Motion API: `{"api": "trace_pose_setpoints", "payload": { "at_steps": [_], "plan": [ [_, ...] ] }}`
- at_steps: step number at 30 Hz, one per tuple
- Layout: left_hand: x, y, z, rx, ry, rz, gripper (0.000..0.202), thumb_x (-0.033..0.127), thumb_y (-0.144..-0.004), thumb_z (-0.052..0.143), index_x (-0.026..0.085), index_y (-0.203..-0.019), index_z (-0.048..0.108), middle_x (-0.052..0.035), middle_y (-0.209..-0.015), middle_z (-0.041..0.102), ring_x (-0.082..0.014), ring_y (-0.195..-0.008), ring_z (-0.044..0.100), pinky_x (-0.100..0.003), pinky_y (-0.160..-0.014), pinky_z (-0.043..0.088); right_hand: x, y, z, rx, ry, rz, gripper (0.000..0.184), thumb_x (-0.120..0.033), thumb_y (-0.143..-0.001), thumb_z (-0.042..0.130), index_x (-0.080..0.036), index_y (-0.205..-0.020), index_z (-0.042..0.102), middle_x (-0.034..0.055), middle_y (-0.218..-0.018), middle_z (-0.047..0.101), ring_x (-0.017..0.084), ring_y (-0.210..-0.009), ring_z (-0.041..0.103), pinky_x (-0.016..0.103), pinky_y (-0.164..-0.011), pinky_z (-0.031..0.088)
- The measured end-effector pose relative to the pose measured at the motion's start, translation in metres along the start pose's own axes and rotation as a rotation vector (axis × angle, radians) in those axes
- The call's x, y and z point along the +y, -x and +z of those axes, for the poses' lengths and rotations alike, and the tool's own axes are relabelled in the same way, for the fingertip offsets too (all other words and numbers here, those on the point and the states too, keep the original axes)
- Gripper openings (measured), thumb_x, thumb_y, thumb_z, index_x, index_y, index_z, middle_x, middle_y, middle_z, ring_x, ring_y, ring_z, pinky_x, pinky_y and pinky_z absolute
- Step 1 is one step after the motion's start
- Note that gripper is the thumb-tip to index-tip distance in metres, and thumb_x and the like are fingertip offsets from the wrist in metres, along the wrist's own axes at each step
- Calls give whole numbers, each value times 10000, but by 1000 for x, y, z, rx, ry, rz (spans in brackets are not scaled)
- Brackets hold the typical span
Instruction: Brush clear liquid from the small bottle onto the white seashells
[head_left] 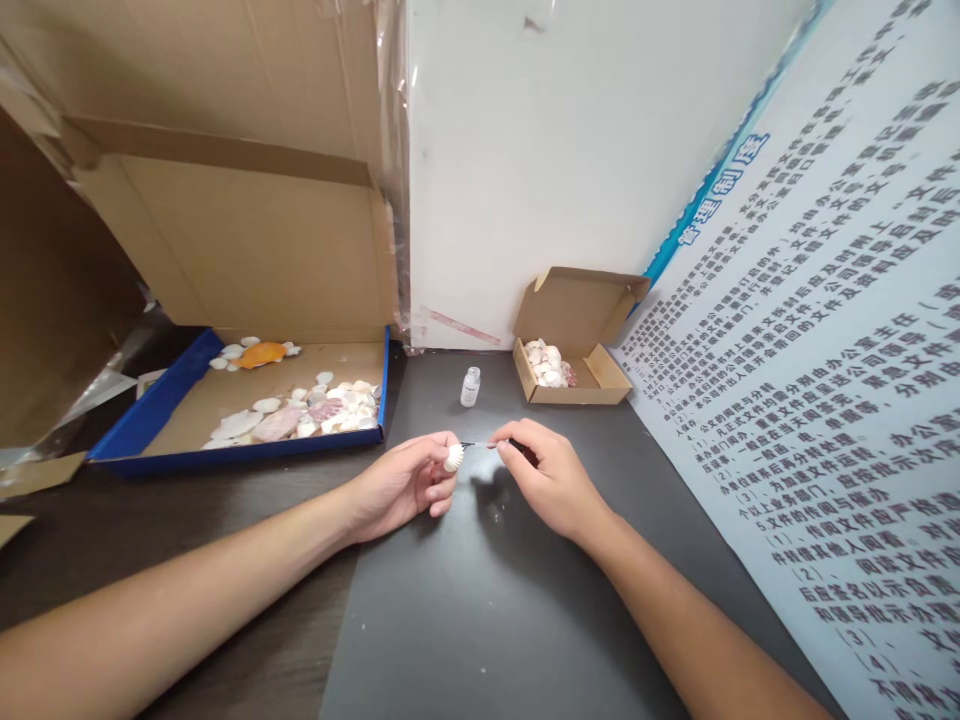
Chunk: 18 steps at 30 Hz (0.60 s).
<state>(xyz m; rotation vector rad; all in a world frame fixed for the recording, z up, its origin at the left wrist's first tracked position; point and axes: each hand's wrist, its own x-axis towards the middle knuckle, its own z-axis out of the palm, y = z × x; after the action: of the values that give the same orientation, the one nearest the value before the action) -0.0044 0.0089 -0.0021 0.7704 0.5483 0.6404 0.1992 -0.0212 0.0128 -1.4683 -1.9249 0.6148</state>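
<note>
My left hand [409,483] pinches a small white ribbed shell [454,458] above a dark grey mat [480,600]. My right hand [544,470] is closed on a thin dark brush [480,445], whose tip touches the shell. A small clear bottle [470,386] stands open on the mat just beyond my hands.
A blue-edged cardboard tray [150,410] with several shells, one of them orange [260,354], lies at the left. A small open cardboard box [574,335] with shells sits at the back right. A printed poster [825,400] leans along the right. A white wall [562,150] stands behind.
</note>
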Motion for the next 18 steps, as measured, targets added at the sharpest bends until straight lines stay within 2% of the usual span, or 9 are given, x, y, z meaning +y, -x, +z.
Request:
{"api": "trace_pose_setpoints", "payload": {
  "at_steps": [5, 9, 12, 15, 18],
  "plan": [
    [0, 0, 0, -18, -5, 1, 131, 147, -829, 503, 150, -699, 489, 50, -599, 346, -64, -467, 359, -189, -462, 398, -1, 1, 1, -17, -57, -81, 198, -234, -934, 497, -220, -960, 692, 1, -825, 586, 103, -668, 509, 232, -646, 387],
    [-2, -1, -1, -20, -23, -1, 123, 147, -835, 505, 151, -713, 493, 53, -588, 346, -64, -473, 356, -186, -466, 397, 1, 0, 1, 23, 7, -16, 190, -218, -927, 507, -222, -969, 692, -6, -799, 548, 96, -645, 502, 236, -634, 379],
    [-2, 0, -1, -14, -41, -8, 120, 143, -836, 518, 155, -722, 483, 55, -588, 351, -65, -484, 357, -183, -472, 396, 1, 0, 0, 63, -43, -45, 199, -239, -939, 498, -222, -976, 693, 0, -822, 552, 96, -651, 504, 235, -637, 396],
    [-2, 0, 1, -15, -56, -21, 109, 167, -837, 546, 162, -746, 486, 60, -579, 348, -65, -492, 342, -177, -477, 391, 0, 0, 1, 2, -76, -98, 208, -247, -948, 491, -228, -985, 695, 9, -867, 571, 97, -678, 524, 233, -642, 412],
    [-1, 1, 2, -14, -74, -27, 119, 200, -832, 576, 166, -760, 488, 66, -570, 339, -63, -494, 325, -169, -476, 380, 0, 0, 1, -17, -16, -45, 204, -236, -943, 496, -237, -977, 697, 9, -885, 572, 100, -692, 536, 241, -645, 410]
  ]
}}
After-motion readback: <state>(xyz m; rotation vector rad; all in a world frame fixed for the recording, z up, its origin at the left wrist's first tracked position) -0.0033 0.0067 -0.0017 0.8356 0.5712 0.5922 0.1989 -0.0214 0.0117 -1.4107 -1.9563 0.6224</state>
